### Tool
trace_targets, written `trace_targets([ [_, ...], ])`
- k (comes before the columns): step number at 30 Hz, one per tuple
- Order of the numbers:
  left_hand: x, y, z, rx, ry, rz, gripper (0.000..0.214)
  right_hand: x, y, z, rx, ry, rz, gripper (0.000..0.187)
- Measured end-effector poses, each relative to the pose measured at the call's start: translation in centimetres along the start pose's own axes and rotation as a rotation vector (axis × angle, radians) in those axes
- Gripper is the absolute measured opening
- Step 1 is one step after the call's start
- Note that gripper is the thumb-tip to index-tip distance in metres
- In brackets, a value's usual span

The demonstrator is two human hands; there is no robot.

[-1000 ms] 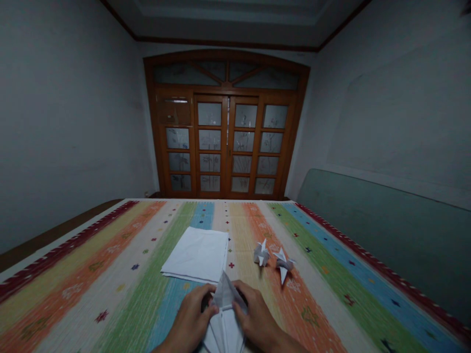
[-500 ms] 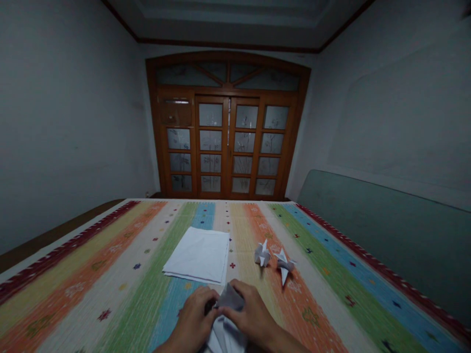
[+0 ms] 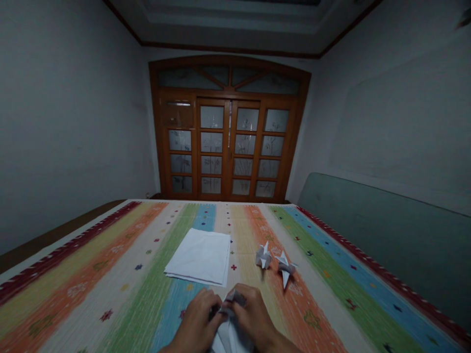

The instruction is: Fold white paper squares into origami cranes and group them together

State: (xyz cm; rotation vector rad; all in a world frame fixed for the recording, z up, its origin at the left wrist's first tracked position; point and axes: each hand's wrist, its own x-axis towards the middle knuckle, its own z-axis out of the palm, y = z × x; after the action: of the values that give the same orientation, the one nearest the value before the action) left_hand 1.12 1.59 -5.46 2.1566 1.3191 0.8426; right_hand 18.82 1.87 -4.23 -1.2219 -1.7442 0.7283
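Observation:
A partly folded sheet of paper (image 3: pixel 228 338), white with a greyer face, is held near the table's front edge. My left hand (image 3: pixel 200 318) pinches its left side, fingers curled. My right hand (image 3: pixel 253 314) grips the upper right part, with thumb and fingers pressed on a bent grey flap. The lower end of the paper runs out of the picture, and the hands cover some of its folds. Beyond them, slightly left, lies a stack of white paper sheets (image 3: pixel 200 256). Two folded paper figures with pointed tips, one (image 3: pixel 263 257) and another (image 3: pixel 286 269), stand to the right.
A striped, patterned tablecloth (image 3: pixel 147 294) covers the table. A pale green padded backrest (image 3: pixel 368 215) runs along the right side. At the far end are wooden doors with glass panes (image 3: pixel 230 147), between plain walls.
The grey flap at the top of the paper, which stood up wide between my hands, is now bent down and smaller under my right fingers. The view has tilted slightly upward.

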Motion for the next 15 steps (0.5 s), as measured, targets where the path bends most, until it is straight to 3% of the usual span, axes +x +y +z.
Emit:
trace_targets([
  [15,-0.04,0.15,0.21,0.057,-0.039,-0.028,0.01,-0.18,-0.26,0.13,0.033,-0.005,-0.015,0.02],
])
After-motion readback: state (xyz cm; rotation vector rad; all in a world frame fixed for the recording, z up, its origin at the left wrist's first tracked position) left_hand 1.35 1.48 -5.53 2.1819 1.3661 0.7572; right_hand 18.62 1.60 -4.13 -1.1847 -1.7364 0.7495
